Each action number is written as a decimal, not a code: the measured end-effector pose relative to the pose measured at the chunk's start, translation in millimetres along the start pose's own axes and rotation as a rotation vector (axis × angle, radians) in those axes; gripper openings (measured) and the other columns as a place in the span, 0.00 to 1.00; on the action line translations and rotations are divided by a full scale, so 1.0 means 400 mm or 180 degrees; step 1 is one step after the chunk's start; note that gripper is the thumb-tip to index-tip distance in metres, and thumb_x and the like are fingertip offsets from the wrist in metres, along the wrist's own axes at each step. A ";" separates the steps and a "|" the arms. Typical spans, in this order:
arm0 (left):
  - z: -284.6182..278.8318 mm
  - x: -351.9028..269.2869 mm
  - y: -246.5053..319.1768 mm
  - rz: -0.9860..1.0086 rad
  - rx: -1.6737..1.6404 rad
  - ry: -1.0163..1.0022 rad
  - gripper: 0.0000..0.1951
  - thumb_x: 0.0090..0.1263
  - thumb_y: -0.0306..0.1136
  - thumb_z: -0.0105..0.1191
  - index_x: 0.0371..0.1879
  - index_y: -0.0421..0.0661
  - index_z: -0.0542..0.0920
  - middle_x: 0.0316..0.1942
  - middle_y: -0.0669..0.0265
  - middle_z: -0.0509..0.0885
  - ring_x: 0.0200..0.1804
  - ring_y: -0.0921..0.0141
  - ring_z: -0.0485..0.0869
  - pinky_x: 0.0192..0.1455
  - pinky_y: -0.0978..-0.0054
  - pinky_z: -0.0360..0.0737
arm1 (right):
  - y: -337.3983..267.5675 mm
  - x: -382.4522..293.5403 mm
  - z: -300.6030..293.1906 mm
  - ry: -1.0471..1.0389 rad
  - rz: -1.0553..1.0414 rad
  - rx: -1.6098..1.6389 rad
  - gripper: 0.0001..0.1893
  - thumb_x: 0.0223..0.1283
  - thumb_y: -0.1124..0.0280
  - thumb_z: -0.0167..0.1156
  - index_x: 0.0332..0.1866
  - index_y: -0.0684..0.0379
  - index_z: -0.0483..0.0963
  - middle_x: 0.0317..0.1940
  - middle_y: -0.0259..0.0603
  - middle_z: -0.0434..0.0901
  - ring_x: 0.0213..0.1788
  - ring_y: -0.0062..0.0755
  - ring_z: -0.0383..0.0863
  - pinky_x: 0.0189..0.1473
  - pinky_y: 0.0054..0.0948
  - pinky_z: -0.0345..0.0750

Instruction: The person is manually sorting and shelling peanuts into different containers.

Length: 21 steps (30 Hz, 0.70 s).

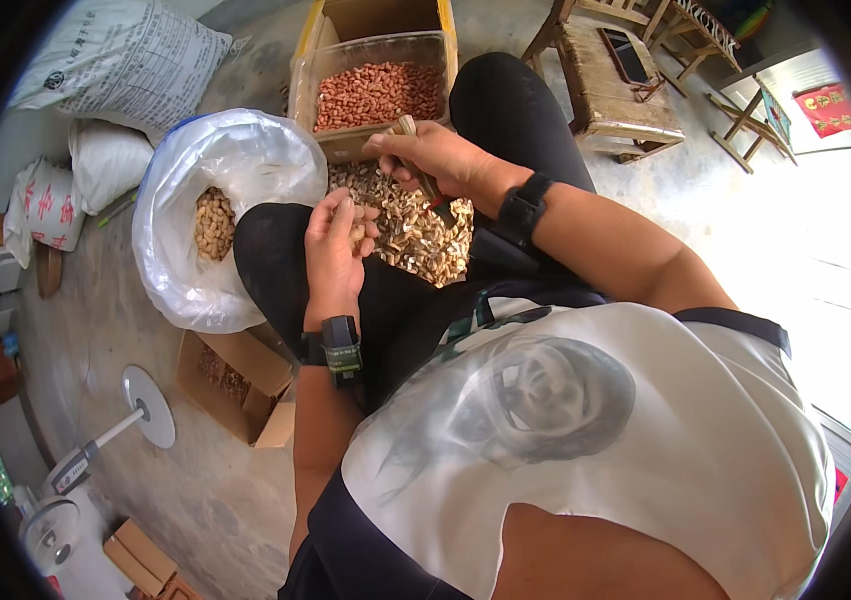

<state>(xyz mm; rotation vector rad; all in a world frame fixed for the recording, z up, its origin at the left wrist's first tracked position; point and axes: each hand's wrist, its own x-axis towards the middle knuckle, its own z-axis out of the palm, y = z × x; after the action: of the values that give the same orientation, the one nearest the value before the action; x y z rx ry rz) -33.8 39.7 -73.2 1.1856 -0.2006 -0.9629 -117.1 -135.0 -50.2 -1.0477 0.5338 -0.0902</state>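
My left hand [337, 234] is curled around some unshelled peanuts [357, 234], partly hidden by the fingers. In my right hand [436, 159] is a wooden-handled tool [407, 126], its upper end sticking out above the fist. A bit of red and a dark part show at its lower end; its exact kind is unclear. Below both hands, between my knees, lies a heap of broken peanut shells [425, 244]. Just beyond, a clear plastic bin [305, 97] holds shelled reddish peanuts [380, 90]. Left of my knee, unshelled peanuts [214, 223] lie in a large plastic bag [162, 277].
A cardboard box [230, 416] with reddish contents stands behind the bag. White sacks [147, 67] lean at the upper left. A standing fan [149, 405] is at lower left. To the right, a wooden chair [590, 90] bears a phone [626, 56] and glasses [648, 91].
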 end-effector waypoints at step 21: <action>-0.009 -0.009 -0.001 -0.0310 -0.0203 -0.0636 0.11 0.71 0.38 0.52 0.41 0.43 0.76 0.23 0.68 0.76 0.24 0.77 0.73 0.23 0.84 0.64 | 0.053 -0.004 -0.009 -0.0413 0.0510 0.0359 0.41 0.64 0.33 0.38 0.50 0.68 0.73 0.28 0.35 0.74 0.25 0.21 0.70 0.29 0.22 0.74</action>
<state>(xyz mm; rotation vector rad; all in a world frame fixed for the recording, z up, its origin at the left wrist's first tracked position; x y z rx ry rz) -34.1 45.0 -74.0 1.0481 -0.2711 -1.1662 -124.1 -126.6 -68.7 -0.8910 0.4873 0.0878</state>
